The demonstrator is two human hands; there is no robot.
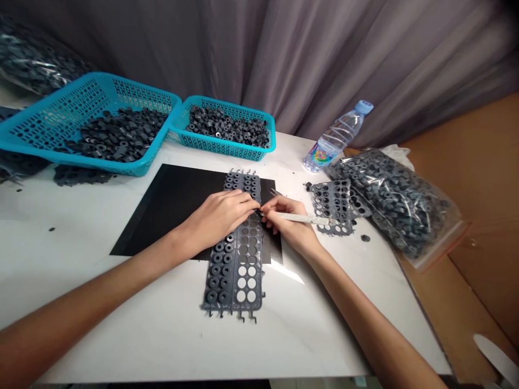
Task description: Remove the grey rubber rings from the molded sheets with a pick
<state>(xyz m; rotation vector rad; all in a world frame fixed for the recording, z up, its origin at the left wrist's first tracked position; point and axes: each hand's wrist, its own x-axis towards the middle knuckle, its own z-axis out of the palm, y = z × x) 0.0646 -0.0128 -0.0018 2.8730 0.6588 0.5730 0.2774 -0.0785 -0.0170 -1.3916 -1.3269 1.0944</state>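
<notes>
A long dark grey moulded rubber sheet (234, 270) lies lengthwise in front of me, partly over a black mat (178, 200). Round rubber grommets sit along its left columns; the near right columns have bare holes. Across its middle lies my left hand (227, 215), closed on the sheet, fingers pressed together and fingertips at the right edge. Its thumb is hidden. My right hand (287, 216) is closed around a slim white pen-shaped tool (304, 218), its working end meeting the left fingertips at the sheet's edge. Behind that hand, a pointed metal tip (275, 192) shows.
Two blue baskets (138, 165) (227, 148) with loose black rubber parts stand at the back left. On the right are a water bottle (338, 135), a punched sheet piece (332, 205) and a clear bag of parts (399, 200). Another bag (36, 56) sits far left.
</notes>
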